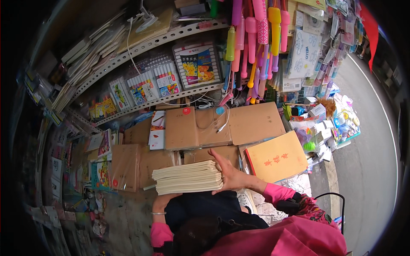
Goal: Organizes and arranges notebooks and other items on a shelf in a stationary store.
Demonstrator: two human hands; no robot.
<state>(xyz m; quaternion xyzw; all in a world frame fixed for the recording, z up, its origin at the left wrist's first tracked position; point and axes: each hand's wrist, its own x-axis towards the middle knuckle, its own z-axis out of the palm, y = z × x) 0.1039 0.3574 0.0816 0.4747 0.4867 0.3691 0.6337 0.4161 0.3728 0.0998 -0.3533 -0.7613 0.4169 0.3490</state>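
Observation:
A thick stack of thin notebooks [188, 178] with cream page edges is held in front of my lap. My left hand [167, 198] supports its lower left side from below, its fingers hidden under the stack. Against the right end presses my right hand [232, 174], its thumb spread upward along the far corner and its fingertips curling round the near corner. Just beyond my right wrist lies a yellow-orange notebook pack [276, 158] with red characters. Brown-covered notebooks in clear plastic [257, 123] lie in a row beyond the stack.
More wrapped brown notebooks [124, 165] lie at the left. Perforated metal shelves [160, 101] behind hold marker sets [198, 65] and paper piles. Colourful wand-shaped toys [252, 40] hang overhead. Small goods [320, 128] crowd the right side, beside a grey road [367, 170].

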